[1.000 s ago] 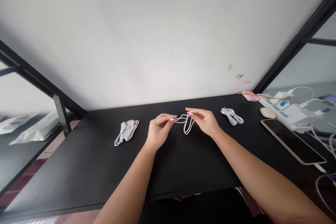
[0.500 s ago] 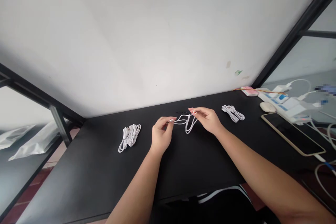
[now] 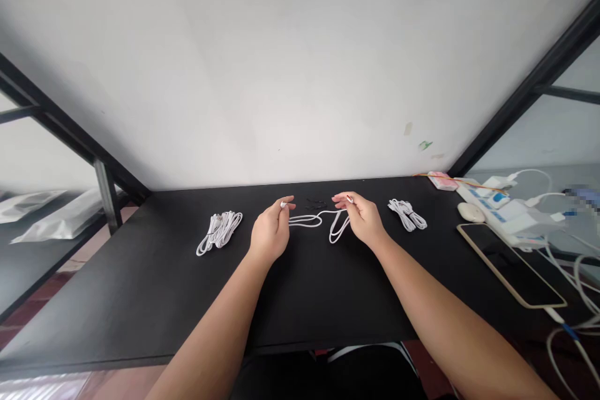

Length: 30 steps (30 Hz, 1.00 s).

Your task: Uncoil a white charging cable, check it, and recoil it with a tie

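A thin white cable (image 3: 313, 220) hangs in loops between my two hands above the black table (image 3: 140, 300). My left hand (image 3: 269, 230) pinches one end of the cable between thumb and fingers. My right hand (image 3: 360, 217) pinches the other end, with a loop of cable dangling below it. Several small black ties (image 3: 315, 204) lie on the table just behind the cable. A coiled white cable bundle (image 3: 218, 230) rests to the left of my left hand. Another coiled white bundle (image 3: 407, 213) lies to the right of my right hand.
At the right lie a phone (image 3: 510, 264) face up, a white mouse (image 3: 470, 212), a power strip with chargers (image 3: 504, 209) and loose white wires (image 3: 569, 300). A pink box (image 3: 439, 180) sits by the wall. Silver bags (image 3: 51, 220) lie on the neighbouring shelf at left.
My hands have drawn apart, the left moving leftward, so the cable between them is stretched out longer than before. The camera view has shifted slightly.
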### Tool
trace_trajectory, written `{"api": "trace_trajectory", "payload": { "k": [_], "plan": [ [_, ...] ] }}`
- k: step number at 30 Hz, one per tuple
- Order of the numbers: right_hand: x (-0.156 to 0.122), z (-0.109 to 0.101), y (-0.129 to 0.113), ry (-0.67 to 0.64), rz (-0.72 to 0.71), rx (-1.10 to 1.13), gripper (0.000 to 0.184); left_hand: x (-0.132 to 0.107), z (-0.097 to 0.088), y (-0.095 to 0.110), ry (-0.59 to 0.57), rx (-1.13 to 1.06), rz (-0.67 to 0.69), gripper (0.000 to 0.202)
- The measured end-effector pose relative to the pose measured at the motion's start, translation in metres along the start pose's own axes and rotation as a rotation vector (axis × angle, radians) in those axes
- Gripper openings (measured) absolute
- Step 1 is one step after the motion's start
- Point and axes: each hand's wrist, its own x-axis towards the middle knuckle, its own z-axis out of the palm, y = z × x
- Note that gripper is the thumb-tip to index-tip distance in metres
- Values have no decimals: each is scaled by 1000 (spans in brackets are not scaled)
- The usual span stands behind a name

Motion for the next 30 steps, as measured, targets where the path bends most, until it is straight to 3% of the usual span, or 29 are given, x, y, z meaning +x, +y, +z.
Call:
{"api": "trace_trajectory", "payload": {
  "k": [5, 10, 13, 17, 21, 26, 30],
  "plan": [
    [4, -5, 5, -6, -17, -137, 30, 1, -8, 8, -92, 324, -104, 36],
    [9, -18, 8, 51, -7, -271, 32, -2, -11, 14, -35, 555, -19, 31],
    [12, -29, 8, 86, 30, -360, 30, -2, -13, 8, -84, 532, 49, 49],
    [15, -40, 7, 153, 82, -451, 30, 0, -17, -3, -261, 417, 67, 65],
    [16, -46, 5, 156, 190, -494, 30, 1, -21, -3, -410, 327, 158, 59],
    [17, -47, 5, 85, 340, -478, 29, 1, -20, 2, -541, 364, 272, 47],
    [18, -47, 10, 24, 426, -412, 33, 1, -19, 1, -541, 441, 259, 33]
  ]
}}
